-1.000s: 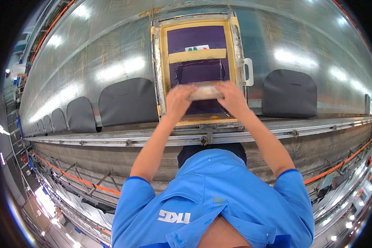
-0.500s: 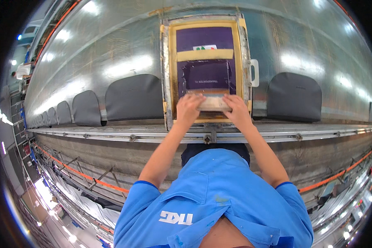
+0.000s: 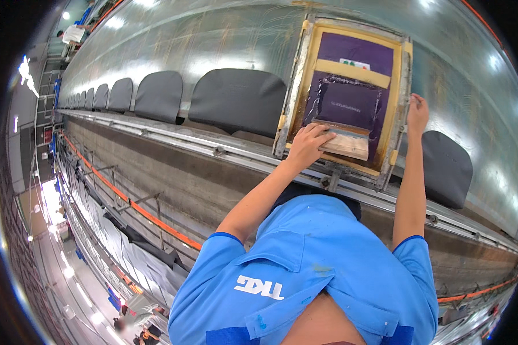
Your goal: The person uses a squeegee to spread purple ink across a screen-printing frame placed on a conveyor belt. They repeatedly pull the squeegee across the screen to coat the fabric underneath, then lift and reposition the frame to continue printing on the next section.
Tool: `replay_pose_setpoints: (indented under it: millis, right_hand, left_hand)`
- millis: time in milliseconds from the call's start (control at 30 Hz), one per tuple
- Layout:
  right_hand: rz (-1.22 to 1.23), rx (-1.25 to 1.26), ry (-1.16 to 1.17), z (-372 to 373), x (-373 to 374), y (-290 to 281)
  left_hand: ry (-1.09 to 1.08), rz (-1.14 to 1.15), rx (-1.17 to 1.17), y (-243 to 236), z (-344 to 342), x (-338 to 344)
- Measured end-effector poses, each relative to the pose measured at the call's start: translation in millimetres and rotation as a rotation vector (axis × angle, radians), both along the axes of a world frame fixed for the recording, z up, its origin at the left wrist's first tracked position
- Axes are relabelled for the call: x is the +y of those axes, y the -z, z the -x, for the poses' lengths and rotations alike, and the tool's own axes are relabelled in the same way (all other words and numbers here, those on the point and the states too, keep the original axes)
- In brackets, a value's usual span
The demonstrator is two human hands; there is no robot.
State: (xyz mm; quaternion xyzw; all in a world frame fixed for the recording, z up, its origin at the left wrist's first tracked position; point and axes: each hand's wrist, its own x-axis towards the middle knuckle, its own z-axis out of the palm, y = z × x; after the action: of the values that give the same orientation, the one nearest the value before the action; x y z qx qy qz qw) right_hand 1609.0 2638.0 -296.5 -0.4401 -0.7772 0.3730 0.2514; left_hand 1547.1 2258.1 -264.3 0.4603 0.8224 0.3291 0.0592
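Observation:
A screen-printing frame with a purple mesh and yellowish taped borders lies on the long table. Near its front side rests a wooden squeegee, its blade edge on the mesh. My left hand grips the squeegee's left end. At the frame's right side, my right hand has its fingers curled where the white side handle was visible earlier; the hand covers that handle. Dark grey fabric pieces with rounded tops lie on both sides of the frame, one to the left and one to the right.
More grey pieces run in a row to the far left. A metal rail follows the table's front edge, close to my body. Behind me are an orange bar and, far off, another person.
My right hand has let go of the squeegee and moved to the frame's right side. My left hand still holds the squeegee. The view has turned, so the frame appears tilted and farther right.

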Motion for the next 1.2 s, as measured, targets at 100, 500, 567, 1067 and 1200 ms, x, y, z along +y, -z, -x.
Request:
replay_pose_setpoints:
  millis: [100, 500, 567, 1067, 1200]
  right_hand:
    - [-0.052, 0.057, -0.001, 24.3, -34.1, -18.1]
    - [-0.042, 0.158, -0.021, 189.3, -256.0, -1.3]
    - [-0.05, 0.132, -0.022, 201.4, -267.5, -6.2]
    - [-0.559, -0.316, -0.248, 209.7, -280.1, -44.1]
    - [-0.208, -0.335, -0.818, 255.3, -323.8, -106.2]
  left_hand:
    - [-0.045, 0.014, 0.028, -8.2, 18.5, -35.4]
    - [-0.018, 0.192, 0.114, -19.7, 199.1, -232.2]
    - [-0.01, 0.179, 0.143, -15.9, 208.2, -245.2]
    - [0.086, 0.146, 0.207, -14.5, 276.3, -236.9]
    - [0.003, 0.239, -0.025, -33.6, 341.9, -175.5]
